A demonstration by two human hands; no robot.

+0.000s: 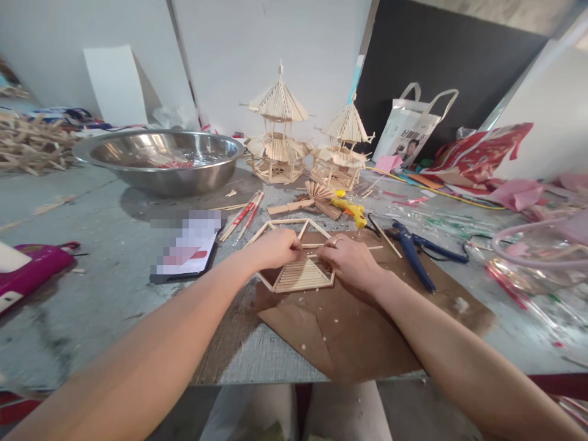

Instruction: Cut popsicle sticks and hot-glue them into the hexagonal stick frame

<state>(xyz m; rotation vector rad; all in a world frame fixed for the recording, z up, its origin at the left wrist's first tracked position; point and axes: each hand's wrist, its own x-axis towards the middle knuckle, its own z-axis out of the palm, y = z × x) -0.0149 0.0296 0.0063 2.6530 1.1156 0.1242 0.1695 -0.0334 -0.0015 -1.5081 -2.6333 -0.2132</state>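
Observation:
A six-sided frame of thin wooden sticks (303, 286) lies on a brown sheet (367, 337). Its near section is filled with parallel sticks. My left hand (281, 247) reaches over the frame's left side, thumb and fingers pinched together near its middle; what they hold is too small to make out. My right hand (351, 260), with a ring on one finger, is closed at the frame's right side, its fingertips on a thin wooden stick (375, 247) that sticks out to the right. The two hands' fingertips are close together.
Behind stand two stick pagodas (278, 150) and a steel basin (160, 177). A phone (188, 245) and chopstick packets (241, 214) lie left. A yellow glue gun (351, 209), blue cutters (411, 251) and a clear bag (546, 251) are right; a magenta tool (41, 269) is far left.

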